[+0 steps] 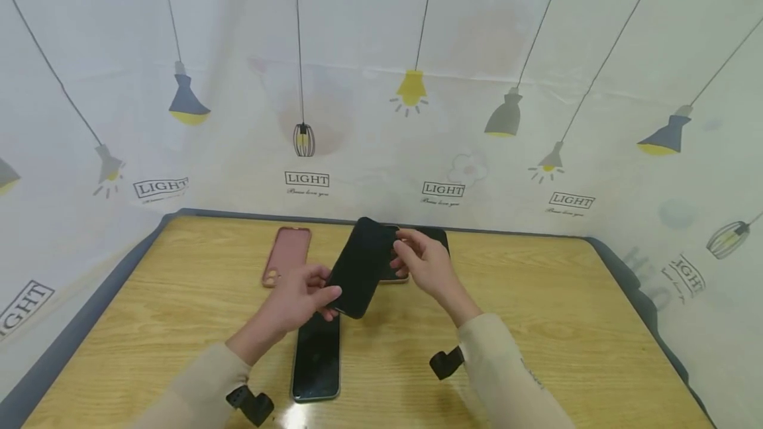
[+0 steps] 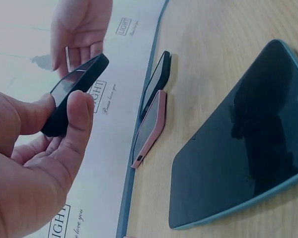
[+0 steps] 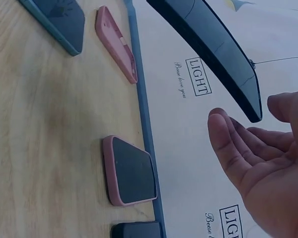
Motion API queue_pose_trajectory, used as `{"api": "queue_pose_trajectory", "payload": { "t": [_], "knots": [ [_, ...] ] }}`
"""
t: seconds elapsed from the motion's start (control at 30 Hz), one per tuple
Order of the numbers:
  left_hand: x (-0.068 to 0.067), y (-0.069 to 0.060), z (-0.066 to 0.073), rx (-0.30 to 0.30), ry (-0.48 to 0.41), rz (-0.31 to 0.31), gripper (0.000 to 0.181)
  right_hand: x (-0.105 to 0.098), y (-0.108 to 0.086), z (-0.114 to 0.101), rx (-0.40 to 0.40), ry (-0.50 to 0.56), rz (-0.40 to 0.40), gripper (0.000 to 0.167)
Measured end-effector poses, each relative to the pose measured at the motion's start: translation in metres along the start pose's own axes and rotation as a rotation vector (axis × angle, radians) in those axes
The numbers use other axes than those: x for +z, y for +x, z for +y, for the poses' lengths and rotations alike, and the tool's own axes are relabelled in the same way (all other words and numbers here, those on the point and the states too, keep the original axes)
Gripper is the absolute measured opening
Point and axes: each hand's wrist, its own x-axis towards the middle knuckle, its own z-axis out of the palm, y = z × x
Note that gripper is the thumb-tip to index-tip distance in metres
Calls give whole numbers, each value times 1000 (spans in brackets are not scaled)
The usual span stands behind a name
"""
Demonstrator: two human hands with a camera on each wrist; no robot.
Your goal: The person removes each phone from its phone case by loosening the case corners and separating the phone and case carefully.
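Note:
A dark smartphone in a black case is held tilted above the table. My left hand pinches its lower end between thumb and fingers, as the left wrist view also shows. Close to the phone's upper right corner is my right hand. In the right wrist view the right hand's thumb and fingers are spread apart around that end, with a gap to the phone. Below the left hand a phone in a teal case lies screen up.
At the table's back lie an empty pink phone case, a phone in a pink case and a black-cased phone beside it. A cloth printed with lamps rises behind the wooden table.

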Motion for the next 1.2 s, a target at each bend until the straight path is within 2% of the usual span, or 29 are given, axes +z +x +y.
{"api": "queue_pose_trajectory", "payload": {
  "t": [0.13,0.27,0.5,0.67,0.73,0.8,1.03,1.2],
  "knots": [
    [2,-2,0,61,0,-44,21,-2,2,-3,-27,-14,-10,34],
    [4,-3,0,82,-12,-63,22,-2,2,-4,-29,2,-4,30],
    [8,0,-2,66,-36,-121,15,1,4,-5,37,112,53,23],
    [9,2,0,30,-47,-210,16,0,3,-11,11,110,51,25],
    [9,2,0,31,-52,-226,17,-1,2,-14,6,96,45,26],
    [9,1,0,43,-49,-223,19,-2,2,-16,-2,79,34,26],
    [15,-4,1,76,1,-135,14,-7,4,-23,-40,-89,-25,36],
    [18,-5,1,80,35,-122,16,-14,7,-28,-72,-118,-94,34]
  ]
}}
